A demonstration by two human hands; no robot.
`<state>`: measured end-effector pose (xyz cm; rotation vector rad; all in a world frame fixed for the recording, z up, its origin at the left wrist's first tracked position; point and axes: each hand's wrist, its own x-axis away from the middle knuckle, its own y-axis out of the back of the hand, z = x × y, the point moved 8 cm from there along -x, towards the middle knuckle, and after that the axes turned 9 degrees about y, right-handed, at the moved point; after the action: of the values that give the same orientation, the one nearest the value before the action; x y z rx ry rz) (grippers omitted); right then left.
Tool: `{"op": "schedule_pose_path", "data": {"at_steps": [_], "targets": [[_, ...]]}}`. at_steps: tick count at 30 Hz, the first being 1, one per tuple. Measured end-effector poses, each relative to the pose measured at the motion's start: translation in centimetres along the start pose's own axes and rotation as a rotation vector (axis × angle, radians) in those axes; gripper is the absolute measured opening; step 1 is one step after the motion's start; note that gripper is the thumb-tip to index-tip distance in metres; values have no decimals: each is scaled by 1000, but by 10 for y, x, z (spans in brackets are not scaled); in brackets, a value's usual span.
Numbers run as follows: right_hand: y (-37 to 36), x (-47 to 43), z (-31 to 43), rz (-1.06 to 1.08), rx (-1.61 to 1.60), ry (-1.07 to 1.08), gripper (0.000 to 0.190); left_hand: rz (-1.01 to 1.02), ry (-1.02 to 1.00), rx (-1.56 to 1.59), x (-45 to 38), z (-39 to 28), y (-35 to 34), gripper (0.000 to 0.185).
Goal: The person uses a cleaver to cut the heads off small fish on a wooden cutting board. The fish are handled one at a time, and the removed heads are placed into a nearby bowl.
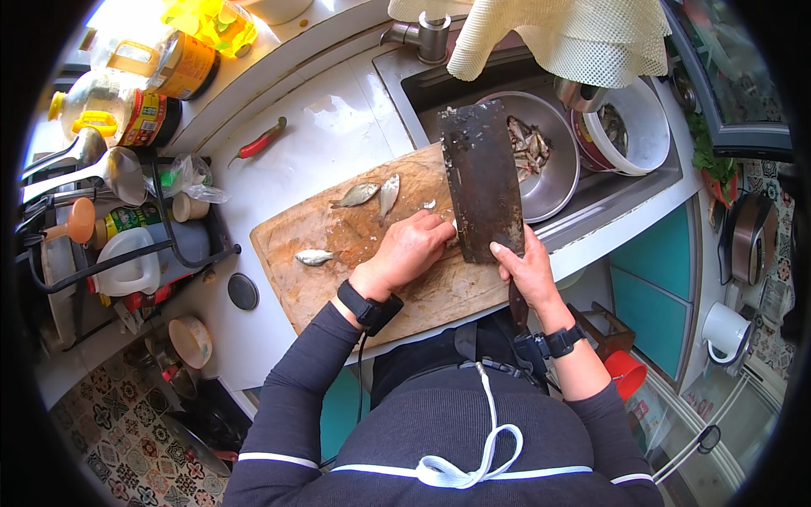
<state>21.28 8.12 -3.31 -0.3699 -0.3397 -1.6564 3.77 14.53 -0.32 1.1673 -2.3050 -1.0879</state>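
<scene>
My right hand (529, 266) is closed round a dark-bladed cleaver (485, 177), its broad blade over the right end of a wooden cutting board (291, 231). Close to the blade's left edge, the bent fingers of my left hand (415, 244) are on the board; a bit of something pale shows at the fingertips, too hidden to name. Beyond that hand, two small fish lie together, one greenish (357, 194) and one silvery (389, 195). Another small fish (315, 256) lies at the board's left. Scales and bits are scattered on the wood.
In the sink, a metal bowl (564, 184) holds several cut fish (529, 149); beside it is a white bucket (656, 136) with fish. A faucet (433, 41) rises behind. On the counter lie a red chili (258, 143) and a black round lid (243, 291). A rack (168, 244) stands left.
</scene>
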Motion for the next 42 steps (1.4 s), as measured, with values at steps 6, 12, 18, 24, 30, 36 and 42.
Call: {"op": "schedule_pose_path", "data": {"at_steps": [6,12,18,24,30,36,42], "targets": [[2,-2,-2,9,33,13,44,69,-66,21,-2,-1,-2,13],[2,-2,-3,12,55,14,49,118,-43,66,-5,2,-5,11],[2,-1,-1,11,63,6,47,88,141,-19,12,16,7,10],[0,-1,1,37,13,18,43,3,292,-195,50,20,43,32],[13,7,15,-26,64,55,36,-189,320,-9,34,11,27,13],[26,13,22,-74,102,63,25,-114,428,-210,31,24,18,10],[23,12,15,-59,91,80,24,-138,409,-6,39,20,29,17]]}}
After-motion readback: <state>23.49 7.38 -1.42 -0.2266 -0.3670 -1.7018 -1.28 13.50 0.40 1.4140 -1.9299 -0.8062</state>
